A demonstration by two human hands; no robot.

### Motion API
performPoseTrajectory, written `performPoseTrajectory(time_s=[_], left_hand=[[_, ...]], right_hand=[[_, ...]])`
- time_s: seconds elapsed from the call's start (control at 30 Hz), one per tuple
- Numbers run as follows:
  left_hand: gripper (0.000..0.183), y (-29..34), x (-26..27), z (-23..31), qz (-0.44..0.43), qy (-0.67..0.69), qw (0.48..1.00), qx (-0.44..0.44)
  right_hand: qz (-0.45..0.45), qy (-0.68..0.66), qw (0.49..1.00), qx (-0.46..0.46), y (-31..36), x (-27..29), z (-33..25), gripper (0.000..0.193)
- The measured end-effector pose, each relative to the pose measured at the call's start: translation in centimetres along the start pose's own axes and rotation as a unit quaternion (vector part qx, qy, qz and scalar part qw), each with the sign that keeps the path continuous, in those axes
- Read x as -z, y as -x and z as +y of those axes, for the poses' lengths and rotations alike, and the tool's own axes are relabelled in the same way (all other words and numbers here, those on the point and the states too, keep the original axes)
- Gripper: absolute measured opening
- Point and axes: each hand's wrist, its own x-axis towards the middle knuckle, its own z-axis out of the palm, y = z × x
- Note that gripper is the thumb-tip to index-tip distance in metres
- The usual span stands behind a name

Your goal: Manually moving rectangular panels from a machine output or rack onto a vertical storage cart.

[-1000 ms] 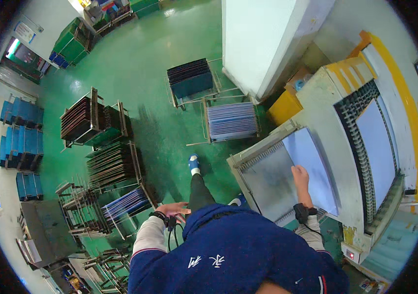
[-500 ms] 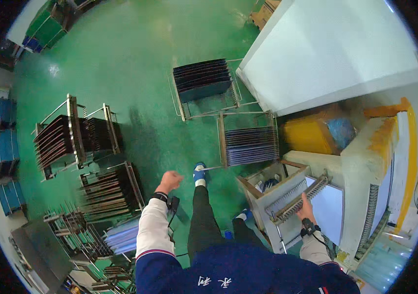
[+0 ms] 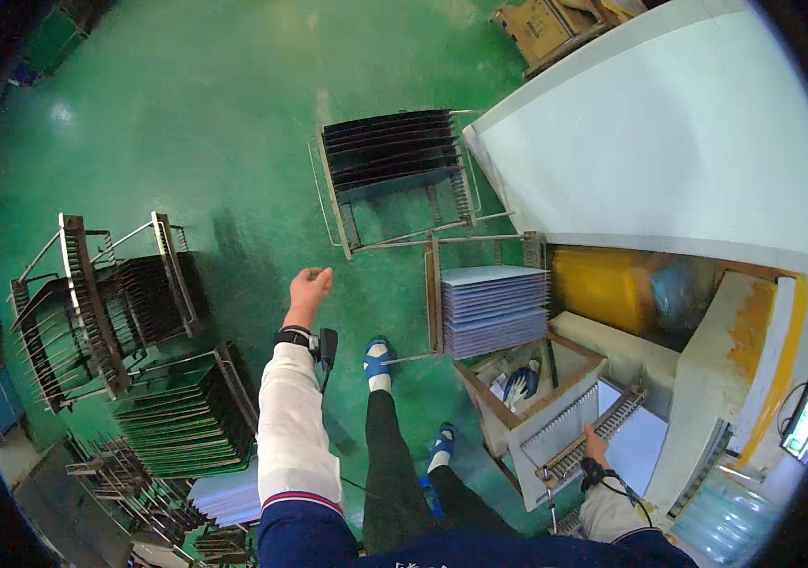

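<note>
My left hand is stretched out over the green floor, fingers loosely curled and holding nothing. It points toward a wire rack cart of dark panels. My right hand rests on the toothed rail of a grey slotted tray at the lower right, beside a pale sheet. A second rack cart holds a stack of light purple panels just ahead of my feet.
Several racks of dark panels stand at the left, with more stacked below. A large white machine housing fills the upper right. A yellow bin and a cardboard box sit nearby.
My view has swung away from the machine toward the floor. My left arm has risen and reached forward. My right hand has stayed at the slotted tray.
</note>
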Motion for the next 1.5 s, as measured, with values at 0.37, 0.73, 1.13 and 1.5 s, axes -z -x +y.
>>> performPoseTrajectory(time_s=[0.37, 0.73, 1.13, 1.5], left_hand=[[0.073, -13.1, -6.4, -2.6, 0.025, 0.004, 1.0, 0.008], [0.046, -22.3, -8.3, -6.6, 0.061, 0.222, 0.972, 0.046], [0.018, -22.8, -1.9, -9.0, 0.131, 0.329, 0.926, 0.127], [0.019, -18.8, 2.8, -12.1, 0.193, 0.318, 0.921, 0.117]], right_hand=[[0.022, 0.076, 0.997, -0.02, -0.6, 1.8, 0.7, 0.07], [0.103, 0.058, 0.988, -0.098, -0.4, 1.1, 2.1, 0.099], [0.079, 0.052, 0.994, -0.052, 0.6, 2.5, 1.1, 0.078], [0.126, 0.036, 0.988, -0.085, 2.9, 0.0, -2.0, 0.065]])
